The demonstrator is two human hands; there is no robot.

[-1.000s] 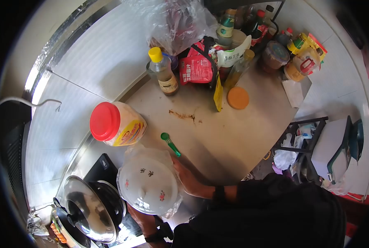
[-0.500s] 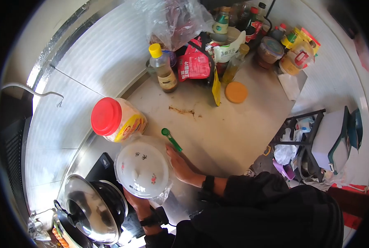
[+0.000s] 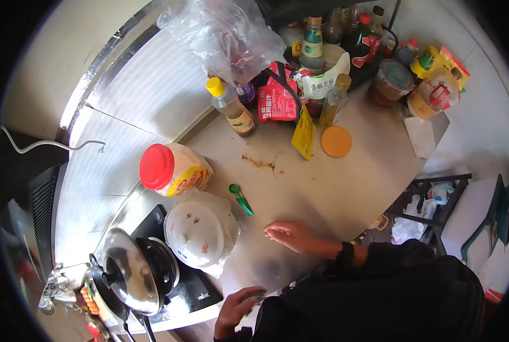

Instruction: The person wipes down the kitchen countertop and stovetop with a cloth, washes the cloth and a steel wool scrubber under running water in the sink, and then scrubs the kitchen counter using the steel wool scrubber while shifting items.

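Note:
The white lidded porcelain pot (image 3: 194,233), printed with small red flowers and dark characters, sits at the counter's left with clear plastic around it. My right hand (image 3: 291,235) is apart from the pot, over the counter, its fingers stretched out and holding nothing. Lower down, by the counter's front edge, my left hand (image 3: 240,305) is also off the pot, loosely open with the fingers slightly curved. A green spoon (image 3: 240,199) lies on the counter between the pot and my right hand. Behind the pot stands a red-lidded plastic jar (image 3: 177,170).
A lidded pan (image 3: 132,271) stands on the black cooktop (image 3: 200,293) at left. Along the back are a yellow-capped bottle (image 3: 231,108), sauce packets (image 3: 277,102), an orange lid (image 3: 336,141) and several bottles. A black rack (image 3: 431,199) stands beyond the right edge.
Both hands have come away from the lidded pot: the right moved right, the left down toward the front edge. The pot stays beside the jar. The camera view has shifted somewhat.

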